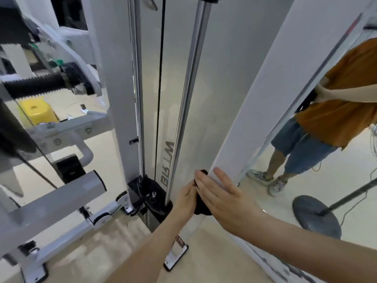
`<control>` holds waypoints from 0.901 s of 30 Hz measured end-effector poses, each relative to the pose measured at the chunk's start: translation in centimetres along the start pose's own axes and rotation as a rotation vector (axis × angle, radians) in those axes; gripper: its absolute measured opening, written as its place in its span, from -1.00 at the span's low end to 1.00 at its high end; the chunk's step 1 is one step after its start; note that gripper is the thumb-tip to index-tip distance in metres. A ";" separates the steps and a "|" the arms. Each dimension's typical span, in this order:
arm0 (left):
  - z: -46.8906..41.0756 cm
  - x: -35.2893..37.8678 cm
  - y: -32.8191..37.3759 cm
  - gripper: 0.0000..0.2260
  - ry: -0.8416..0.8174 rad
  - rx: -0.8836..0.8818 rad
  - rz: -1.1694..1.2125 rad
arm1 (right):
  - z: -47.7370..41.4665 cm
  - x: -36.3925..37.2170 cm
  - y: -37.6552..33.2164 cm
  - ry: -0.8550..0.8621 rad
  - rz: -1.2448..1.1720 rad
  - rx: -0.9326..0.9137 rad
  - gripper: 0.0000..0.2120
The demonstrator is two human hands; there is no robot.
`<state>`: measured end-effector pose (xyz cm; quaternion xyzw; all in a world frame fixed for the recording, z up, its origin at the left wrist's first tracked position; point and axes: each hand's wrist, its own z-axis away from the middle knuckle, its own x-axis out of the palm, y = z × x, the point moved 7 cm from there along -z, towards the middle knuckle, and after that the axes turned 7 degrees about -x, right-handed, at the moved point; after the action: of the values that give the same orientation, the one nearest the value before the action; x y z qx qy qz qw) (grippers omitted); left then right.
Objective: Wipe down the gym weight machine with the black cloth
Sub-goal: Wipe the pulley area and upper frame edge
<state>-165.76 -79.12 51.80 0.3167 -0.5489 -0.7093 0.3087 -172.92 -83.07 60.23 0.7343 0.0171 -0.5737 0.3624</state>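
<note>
black cloth (201, 209): bunched low against the white upright post (244, 111) of the weight machine, near the post's foot, mostly hidden between both hands.
left hand (185, 199): curled round the cloth's near side, pinching it from the inner face of the post.
right hand (219, 193): fingers straight and spread, pressing flat on the cloth and the post's outer face, holding nothing itself.
reason for hold: likely a sandwich grip, so the cloth wraps the post's corner and wipes two faces at once.
edges: sharp corner of the post running straight up between the hands; chrome guide rod (189, 84) just beside the left hand, black cable (160, 82) further in.
open room: long bare post above for an upward stroke; little left below before the floor (114, 237).
tight side: weight stack (151, 203) and rod base crowd the left wrist.
beyond: mirror (326, 123) at right, grey stand base (317, 215) well apart.
</note>
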 end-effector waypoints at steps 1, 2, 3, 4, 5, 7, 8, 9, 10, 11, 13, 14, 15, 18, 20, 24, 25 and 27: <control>0.2 -0.1 -0.3 -0.72 -0.030 0.023 -0.039 | -0.2 0.5 -0.6 -0.071 -0.045 0.052 -0.23; 0.5 -0.7 -0.2 -0.75 -0.027 0.036 -0.115 | 0.2 1.2 -0.7 -0.145 -0.017 0.052 -0.20; 0.4 -1.1 0.0 -0.80 -0.021 0.059 -0.153 | 0.3 1.6 -0.6 -0.170 0.030 0.051 -0.22; 0.6 -1.3 0.7 -0.81 -0.009 0.111 -0.208 | 0.7 1.7 -1.1 -0.239 0.036 0.056 -0.27; 1.0 -1.5 1.8 -0.74 -0.001 0.168 -0.232 | 1.2 1.7 -1.5 -0.235 0.114 0.015 -0.34; 2.9 -1.3 3.8 -0.63 -0.020 0.214 -0.179 | 1.6 -0.6 -1.2 -0.047 0.159 0.018 -0.50; 3.8 -1.2 5.0 -0.59 -0.021 0.240 -0.147 | 2.5 -1.8 -1.1 0.078 0.138 0.028 -0.56; 4.3 -1.0 6.2 -0.54 -0.041 0.275 -0.100 | 3.5 -2.7 -0.9 0.176 0.092 0.055 -0.61; 4.5 -0.7 7.1 -0.53 -0.059 0.279 -0.078 | 4.4 -3.8 -0.3 0.277 0.048 0.114 -0.65; 4.3 -0.4 7.4 -0.53 -0.089 0.272 -0.069 | 5.6 -4.7 0.5 0.389 0.020 0.185 -0.67; 3.2 0.4 7.4 -0.47 -0.084 0.190 -0.083 | 7.2 -5.0 1.7 0.543 0.010 0.325 -0.67; 2.7 0.6 7.1 -0.42 -0.047 0.152 -0.107 | 7.6 -4.3 2.0 0.566 -0.014 0.393 -0.62; 2.2 0.8 6.3 -0.42 -0.003 0.127 -0.121 | 7.9 -3.3 1.8 0.573 -0.072 0.447 -0.54; 1.7 1.2 4.0 -0.54 0.121 0.133 -0.185 | 7.7 0.5 -0.1 0.572 -0.347 0.538 -0.45; 0.9 1.4 1.3 -0.56 0.127 0.124 -0.208 | 7.6 2.8 -1.8 0.615 -0.503 0.569 -0.52; -1.0 1.8 -6.4 -0.60 0.017 0.081 -0.356 | 7.3 9.3 -5.2 0.740 -0.661 0.638 -0.69; -1.4 1.8 -8.8 -0.62 -0.018 0.068 -0.390 | 7.3 11.5 -6.3 0.760 -0.670 0.675 -0.74; -1.8 2.0 -12.8 -0.69 -0.104 0.080 -0.403 | 7.1 15.7 -9.0 0.804 -0.682 0.750 -0.82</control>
<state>-166.72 -79.05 38.74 0.3950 -0.5173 -0.7498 0.1191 -177.45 -86.52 41.62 0.9219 0.1821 -0.3041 -0.1562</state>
